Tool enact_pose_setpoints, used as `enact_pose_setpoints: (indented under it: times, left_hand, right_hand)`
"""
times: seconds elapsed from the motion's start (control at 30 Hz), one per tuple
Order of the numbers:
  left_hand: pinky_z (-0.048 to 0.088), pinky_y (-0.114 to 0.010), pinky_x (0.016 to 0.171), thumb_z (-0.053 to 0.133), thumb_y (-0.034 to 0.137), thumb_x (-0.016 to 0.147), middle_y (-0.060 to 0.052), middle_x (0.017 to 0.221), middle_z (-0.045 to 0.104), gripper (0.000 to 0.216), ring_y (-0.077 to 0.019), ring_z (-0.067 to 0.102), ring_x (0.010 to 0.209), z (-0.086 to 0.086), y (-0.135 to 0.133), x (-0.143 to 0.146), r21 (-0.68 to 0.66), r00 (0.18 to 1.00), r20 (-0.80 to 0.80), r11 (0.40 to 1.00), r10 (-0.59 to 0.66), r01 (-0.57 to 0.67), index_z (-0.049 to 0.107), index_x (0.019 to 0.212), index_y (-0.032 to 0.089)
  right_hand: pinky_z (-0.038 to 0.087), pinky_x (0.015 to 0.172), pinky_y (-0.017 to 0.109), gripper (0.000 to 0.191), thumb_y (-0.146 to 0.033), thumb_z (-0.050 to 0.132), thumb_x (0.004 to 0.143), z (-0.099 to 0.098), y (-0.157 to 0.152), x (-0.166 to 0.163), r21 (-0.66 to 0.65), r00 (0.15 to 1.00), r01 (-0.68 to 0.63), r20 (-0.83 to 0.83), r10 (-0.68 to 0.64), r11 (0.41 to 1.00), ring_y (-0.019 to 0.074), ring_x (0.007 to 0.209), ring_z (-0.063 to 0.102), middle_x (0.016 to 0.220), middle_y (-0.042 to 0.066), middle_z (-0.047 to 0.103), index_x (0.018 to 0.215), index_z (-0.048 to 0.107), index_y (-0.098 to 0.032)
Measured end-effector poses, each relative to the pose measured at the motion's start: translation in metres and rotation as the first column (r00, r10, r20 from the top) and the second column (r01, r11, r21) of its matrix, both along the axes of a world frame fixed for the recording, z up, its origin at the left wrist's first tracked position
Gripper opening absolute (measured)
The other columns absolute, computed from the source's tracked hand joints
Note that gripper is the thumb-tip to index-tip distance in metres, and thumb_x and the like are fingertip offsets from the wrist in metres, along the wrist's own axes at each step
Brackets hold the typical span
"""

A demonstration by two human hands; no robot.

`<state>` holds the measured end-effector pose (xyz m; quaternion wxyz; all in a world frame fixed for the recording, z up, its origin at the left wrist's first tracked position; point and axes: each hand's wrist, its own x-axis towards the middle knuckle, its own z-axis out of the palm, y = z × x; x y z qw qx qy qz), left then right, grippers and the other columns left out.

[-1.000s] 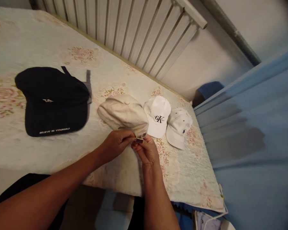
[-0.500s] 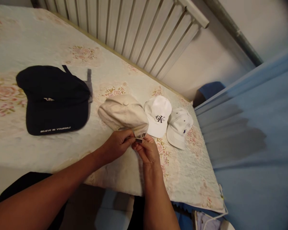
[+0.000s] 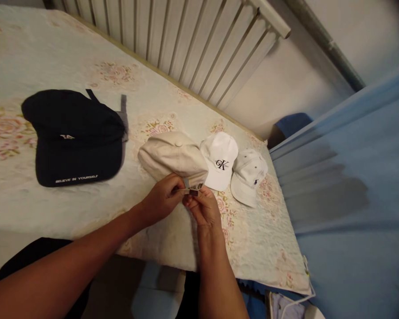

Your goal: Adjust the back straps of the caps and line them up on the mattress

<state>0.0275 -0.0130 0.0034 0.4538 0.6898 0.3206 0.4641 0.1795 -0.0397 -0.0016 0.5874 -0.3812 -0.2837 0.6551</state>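
A beige cap [image 3: 171, 155] lies on the floral bed cover [image 3: 53, 53], its back strap and small metal buckle [image 3: 193, 190] turned toward me. My left hand [image 3: 161, 199] pinches the strap just left of the buckle. My right hand [image 3: 202, 208] pinches the buckle end from the right. Both hands meet at the cap's near edge, fingers closed on the strap. A white cap with a black logo [image 3: 221, 159] sits right beside the beige one.
A dark navy cap with white lettering [image 3: 73, 137] lies to the left. Another white cap [image 3: 249, 175] rests at the far right near the bed's corner. A slatted white headboard [image 3: 193, 40] lines the far edge. A blue curtain [image 3: 352, 199] hangs on the right.
My hands have stayed at the strap, lifting the buckle slightly. The beige cap has shifted a little to the right.
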Motion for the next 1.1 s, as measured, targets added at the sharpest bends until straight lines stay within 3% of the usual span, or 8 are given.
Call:
enact_pose_setpoints:
  times: [0.27,0.47,0.67,0.87,1.1]
  left_hand:
    - [0.045,-0.030,0.064,0.052,0.026,0.087,-0.003,0.070,0.063,0.016,-0.0176,0.060,0.067,0.002,-0.003,0.000,-0.113,0.996,-0.022,0.990,-0.086,0.083,0.057,0.074,0.018]
    - [0.046,-0.030,0.070,0.052,0.022,0.088,-0.003,0.072,0.064,0.018,-0.0174,0.059,0.071,0.005,-0.002,-0.003,-0.038,0.994,-0.094,0.998,-0.051,0.048,0.062,0.073,0.017]
    - [0.045,-0.031,0.075,0.049,0.020,0.090,-0.004,0.079,0.065,0.020,-0.0182,0.059,0.079,0.002,-0.001,-0.006,0.161,0.989,-0.147,0.986,-0.016,0.040,0.068,0.084,0.017]
    - [0.046,-0.028,0.066,0.055,0.019,0.085,-0.001,0.073,0.066,0.007,-0.0154,0.062,0.068,-0.001,-0.004,-0.004,-0.044,0.997,-0.075,0.999,0.026,-0.029,0.062,0.083,0.017]
    - [0.049,-0.026,0.064,0.057,0.018,0.081,0.001,0.071,0.066,0.001,-0.0144,0.064,0.065,0.002,-0.006,-0.003,-0.107,0.997,-0.024,0.992,0.069,-0.072,0.056,0.081,0.019]
  right_hand:
    - [0.045,0.048,0.022,0.027,-0.021,0.086,0.055,-0.001,0.000,-0.003,-0.036,1.000,0.007,0.011,-0.007,0.999,0.0085,0.048,0.053,0.060,-0.001,0.065,0.074,0.068,-0.014]
    - [0.045,0.047,0.021,0.026,-0.020,0.087,0.055,-0.002,0.001,-0.003,-0.040,1.000,0.001,-0.009,-0.002,0.999,0.0083,0.048,0.054,0.061,-0.002,0.065,0.073,0.069,-0.015]
    - [0.045,0.049,0.022,0.025,-0.021,0.087,0.056,0.000,0.000,0.002,-0.006,0.999,0.028,-0.015,-0.028,1.000,0.0084,0.047,0.054,0.057,-0.002,0.064,0.071,0.069,-0.014]
    - [0.044,0.049,0.023,0.023,-0.022,0.086,0.058,-0.003,0.000,-0.002,-0.001,1.000,0.027,0.010,-0.027,1.000,0.0084,0.046,0.052,0.056,-0.003,0.061,0.070,0.067,-0.016]
    - [0.042,0.048,0.022,0.023,-0.019,0.083,0.057,-0.006,-0.001,-0.009,-0.031,1.000,0.017,0.014,-0.017,0.999,0.0092,0.048,0.053,0.058,-0.002,0.062,0.073,0.067,-0.015]
